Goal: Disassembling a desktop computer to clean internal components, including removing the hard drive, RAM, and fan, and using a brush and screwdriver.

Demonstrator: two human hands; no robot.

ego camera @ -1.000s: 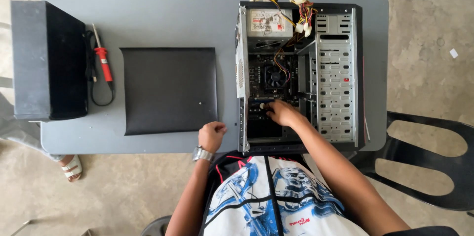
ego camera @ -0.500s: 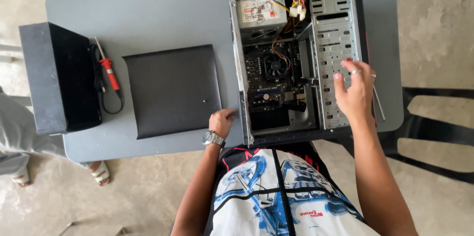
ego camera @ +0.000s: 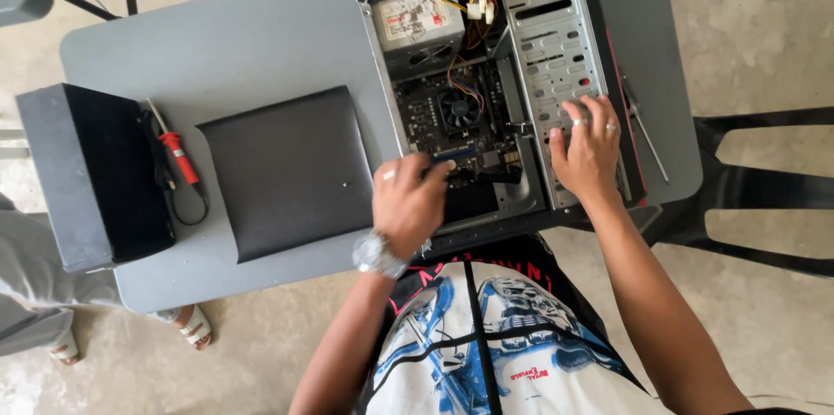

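Observation:
An open desktop computer case (ego camera: pixel 556 33) lies on its side on a grey table (ego camera: pixel 217 50). Inside it are the motherboard with its cooler fan (ego camera: pixel 458 109) and a power supply (ego camera: pixel 417 19) with coloured cables. My left hand (ego camera: pixel 408 202), with a wristwatch, reaches into the case. Its curled fingers touch a thin blue strip (ego camera: pixel 460 154) on the board, and whether they grip it is unclear. My right hand (ego camera: pixel 589 150) rests flat on the metal drive cage with its fingers spread, holding nothing.
The case's black side panel (ego camera: pixel 287 172) lies flat left of the case. Further left are a red-handled screwdriver (ego camera: pixel 180 157) and a black box (ego camera: pixel 87 172). A thin metal tool (ego camera: pixel 647 141) lies right of the case. A black chair (ego camera: pixel 764 198) stands at right; another person's foot (ego camera: pixel 191 328) shows lower left.
My left hand has moved from the table edge into the case, onto the motherboard. My right hand left the board, went right and came down onto the drive cage.

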